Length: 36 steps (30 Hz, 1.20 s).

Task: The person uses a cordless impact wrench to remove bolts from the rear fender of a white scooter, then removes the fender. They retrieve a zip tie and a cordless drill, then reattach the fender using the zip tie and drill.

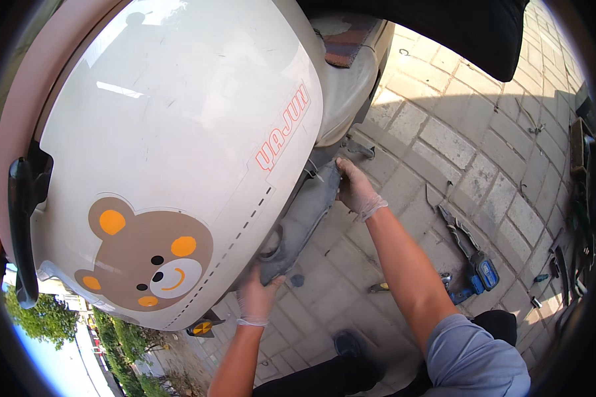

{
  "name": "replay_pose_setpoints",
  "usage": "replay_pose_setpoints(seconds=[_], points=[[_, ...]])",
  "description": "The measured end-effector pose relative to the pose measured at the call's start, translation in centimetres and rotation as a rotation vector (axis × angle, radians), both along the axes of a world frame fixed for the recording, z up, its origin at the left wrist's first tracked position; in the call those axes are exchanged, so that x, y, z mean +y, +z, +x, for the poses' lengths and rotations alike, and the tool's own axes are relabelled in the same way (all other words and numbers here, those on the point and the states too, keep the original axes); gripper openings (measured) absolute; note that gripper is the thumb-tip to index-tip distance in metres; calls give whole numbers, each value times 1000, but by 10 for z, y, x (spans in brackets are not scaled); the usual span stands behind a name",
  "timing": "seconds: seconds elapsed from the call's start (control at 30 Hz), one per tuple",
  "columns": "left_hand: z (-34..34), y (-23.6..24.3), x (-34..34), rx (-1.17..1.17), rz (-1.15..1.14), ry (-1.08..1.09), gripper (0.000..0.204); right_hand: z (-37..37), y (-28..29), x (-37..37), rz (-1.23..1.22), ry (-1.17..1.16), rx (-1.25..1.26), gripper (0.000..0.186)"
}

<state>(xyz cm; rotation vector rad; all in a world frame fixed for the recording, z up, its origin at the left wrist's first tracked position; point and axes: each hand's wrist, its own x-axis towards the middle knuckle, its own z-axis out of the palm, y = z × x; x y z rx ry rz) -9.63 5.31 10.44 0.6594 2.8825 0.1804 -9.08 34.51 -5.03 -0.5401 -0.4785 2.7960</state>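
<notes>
A long grey, dusty plastic panel (306,221) sits along the lower edge of a white vehicle body (198,86) that carries a bear decal. Gripping its far end is my right hand (356,188), in a thin clear glove, with the thumb over the rim. My left hand (257,298), gloved the same way and a little smeared by motion, closes round the panel's near end; some of its fingers are hidden beneath. A pale cable tie (316,173) sticks out at the panel's upper edge. Whether the panel is still joined to the body cannot be seen.
On the brick paving (437,145) to the right lie a blue-and-black cordless power tool (480,272) and scattered dark parts. A grey broken-looking piece (361,149) sits beyond the panel. A yellow-and-black reflector (202,327) hangs below the body. Black cloth (457,30) overhangs the top.
</notes>
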Motion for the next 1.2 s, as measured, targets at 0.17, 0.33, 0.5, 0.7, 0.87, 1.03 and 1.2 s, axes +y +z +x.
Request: replay_pose_setpoints(seconds=[0.17, 0.33, 0.5, 0.7, 0.87, 1.03, 1.2], points=[[-1, 6, 5, 33, 7, -93, 74, -35, -13, -17, -122, -115, -156, 34], [3, 9, 12, -20, -58, -14, 76, -52, -15, -29, -76, -256, -145, 34], [4, 8, 15, -25, -41, 49, 76, -47, -14, -29, 121, -265, -124, 50], [3, 6, 15, -18, 8, 50, 73, -50, -6, -24, 3, -189, 0, 37], [2, 4, 12, 2, 12, -6, 72, -33, 1, -21, -31, -151, -5, 50], [4, 0, 9, 62, 2, 0, 75, -33, 4, -13, -167, -84, 36, 50], [4, -3, 8, 148, -36, -17, 77, -11, 8, -13, -92, -90, -33, 66]])
